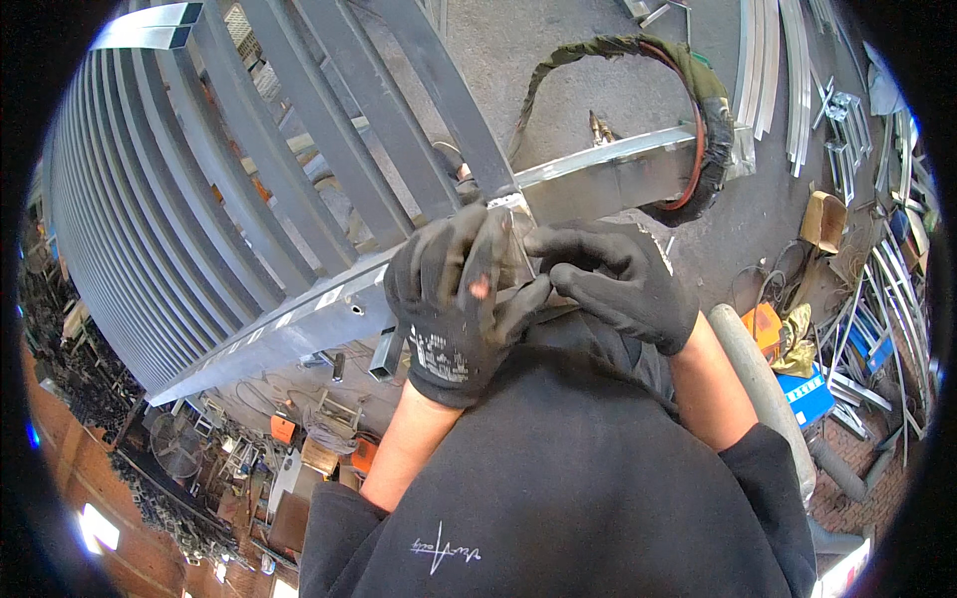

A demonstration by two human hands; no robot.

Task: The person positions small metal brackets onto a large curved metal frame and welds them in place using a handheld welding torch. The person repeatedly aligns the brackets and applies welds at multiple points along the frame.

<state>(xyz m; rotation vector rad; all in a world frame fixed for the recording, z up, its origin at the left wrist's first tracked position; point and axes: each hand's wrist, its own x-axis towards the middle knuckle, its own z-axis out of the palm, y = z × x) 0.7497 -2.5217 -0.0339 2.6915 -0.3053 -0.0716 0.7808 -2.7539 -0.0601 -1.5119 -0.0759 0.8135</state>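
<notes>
My left hand (460, 299), in a black work glove with a hole showing skin, lies over the near corner of a slatted grey metal frame (299, 321). My right hand (620, 273), also gloved in black, is beside it with thumb and forefinger bent toward the left fingertips. Between the hands shows a metal corner (516, 239) with a thin edge; whether the fingers pinch something small there is hidden. A rectangular metal tube (613, 176) extends right from that corner. Over its far end loops a sleeved hose bundle (714, 134) with a red line.
Brass fittings (599, 128) show behind the tube. Long metal strips (796, 90) lie on the floor at upper right. A grey cylinder (762, 396), a blue box (806, 396) and an open cardboard box (824, 222) stand at right. A fan (177, 446) is at lower left.
</notes>
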